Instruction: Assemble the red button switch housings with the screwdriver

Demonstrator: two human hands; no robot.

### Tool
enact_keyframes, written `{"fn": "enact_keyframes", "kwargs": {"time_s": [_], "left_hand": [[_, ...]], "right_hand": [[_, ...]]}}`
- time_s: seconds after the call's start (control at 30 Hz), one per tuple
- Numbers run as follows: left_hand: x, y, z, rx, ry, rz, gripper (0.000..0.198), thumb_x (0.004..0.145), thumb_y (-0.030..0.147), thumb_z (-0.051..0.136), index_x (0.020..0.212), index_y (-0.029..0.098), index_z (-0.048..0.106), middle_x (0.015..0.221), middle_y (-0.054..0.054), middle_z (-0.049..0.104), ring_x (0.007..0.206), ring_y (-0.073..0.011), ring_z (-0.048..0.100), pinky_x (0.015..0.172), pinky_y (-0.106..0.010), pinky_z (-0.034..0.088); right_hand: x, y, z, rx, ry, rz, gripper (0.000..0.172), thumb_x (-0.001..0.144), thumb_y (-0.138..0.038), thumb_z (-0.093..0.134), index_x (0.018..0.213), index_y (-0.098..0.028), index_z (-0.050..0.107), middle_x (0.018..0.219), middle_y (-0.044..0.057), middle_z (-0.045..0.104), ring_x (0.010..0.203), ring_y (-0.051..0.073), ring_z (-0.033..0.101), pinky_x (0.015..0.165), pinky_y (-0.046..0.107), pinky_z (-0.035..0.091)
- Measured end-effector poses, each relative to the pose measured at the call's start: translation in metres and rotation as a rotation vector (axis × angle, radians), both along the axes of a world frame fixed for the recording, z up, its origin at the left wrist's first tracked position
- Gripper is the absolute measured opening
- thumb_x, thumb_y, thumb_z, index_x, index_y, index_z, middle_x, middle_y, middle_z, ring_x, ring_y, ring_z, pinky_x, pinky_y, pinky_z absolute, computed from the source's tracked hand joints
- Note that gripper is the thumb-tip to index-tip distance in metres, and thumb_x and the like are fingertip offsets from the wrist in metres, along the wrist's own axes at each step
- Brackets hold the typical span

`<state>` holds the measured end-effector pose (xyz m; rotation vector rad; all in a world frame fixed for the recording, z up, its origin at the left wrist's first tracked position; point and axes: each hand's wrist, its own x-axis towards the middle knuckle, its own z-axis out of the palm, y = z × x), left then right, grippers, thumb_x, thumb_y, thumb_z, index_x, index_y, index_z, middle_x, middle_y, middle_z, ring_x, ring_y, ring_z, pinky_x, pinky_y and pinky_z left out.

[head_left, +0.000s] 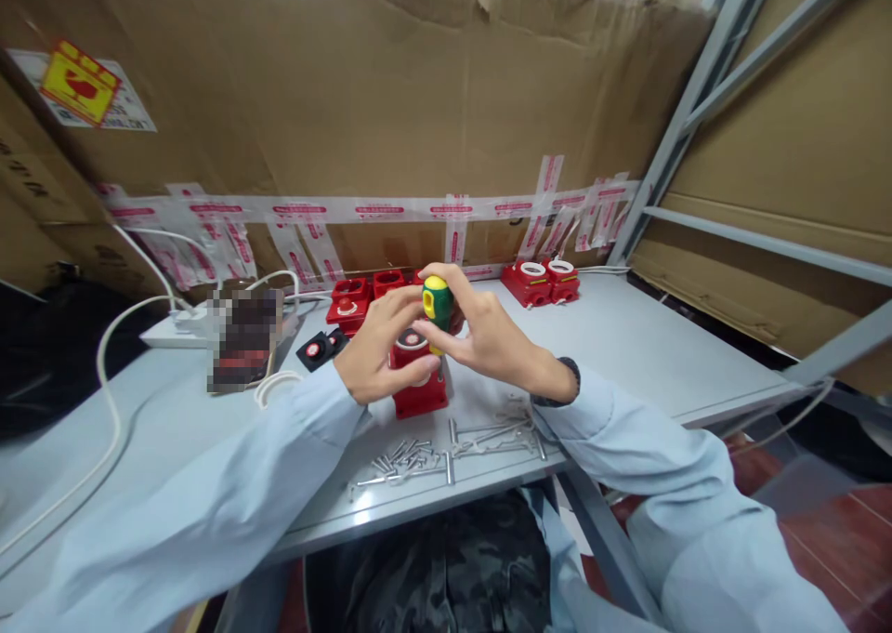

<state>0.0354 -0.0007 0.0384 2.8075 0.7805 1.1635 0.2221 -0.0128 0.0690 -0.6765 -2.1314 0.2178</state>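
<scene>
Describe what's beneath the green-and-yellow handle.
Below the handle, a red housing shows, with part of its white-ringed top. The left hand and right hand cover some of it, and any tool tip.

Lighting is bright, cool and fairly even over the grey worktop (655, 336), apparently from above, with a small glare patch at its front edge, a soft shadow beside the white cable (101, 359), and deep shade at far left. The left hand (386, 347), right hand (491, 331) and green-and-yellow screwdriver handle (439, 308) read clearly, whereas the loose screws (404, 456) lack fine detail. Wide-angle distortion stretches the light-blue sleeves (209, 503) toward the lower corners, the red tiled floor (836, 559) is blurred, and coarse pixelation obscures a flat object (243, 340) at left
</scene>
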Motion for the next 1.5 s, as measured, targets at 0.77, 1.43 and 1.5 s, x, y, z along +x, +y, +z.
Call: {"fn": "enact_keyframes", "kwargs": {"time_s": [0.77, 1.43, 1.5], "left_hand": [[0.007, 0.020, -0.010, -0.506, -0.464, -0.215, 0.041, 0.093, 0.050, 0.046, 0.123, 0.022, 0.052, 0.119, -0.007, 0.061, 0.114, -0.0250, 0.057, 0.101, -0.041, 0.044], [0.002, 0.022, -0.011, -0.560, -0.049, -0.291, 0.026, 0.085, 0.038, 0.062, 0.090, 0.016, 0.076, 0.081, -0.009, 0.074, 0.090, -0.0250, 0.067, 0.087, -0.040, 0.052], [0.004, 0.022, -0.012, -0.541, -0.074, -0.276, 0.026, 0.084, 0.038, 0.063, 0.088, 0.016, 0.076, 0.084, -0.010, 0.074, 0.087, -0.0243, 0.068, 0.087, -0.040, 0.053]], "right_hand": [[-0.003, 0.004, -0.001, -0.045, -0.078, -0.009, 0.064, 0.085, -0.022, 0.054, 0.141, -0.015, 0.025, 0.095, 0.006, 0.064, 0.067, 0.015, 0.060, 0.067, 0.030, 0.049], [0.006, 0.011, 0.017, -0.180, -0.096, 0.151, 0.032, 0.083, -0.022, 0.052, 0.112, -0.023, 0.039, 0.082, -0.003, 0.051, 0.066, 0.010, 0.046, 0.063, 0.024, 0.041], [0.005, 0.012, 0.015, -0.081, -0.070, 0.088, 0.025, 0.083, -0.027, 0.056, 0.104, -0.021, 0.043, 0.083, -0.002, 0.052, 0.067, 0.011, 0.045, 0.064, 0.025, 0.040]]}}
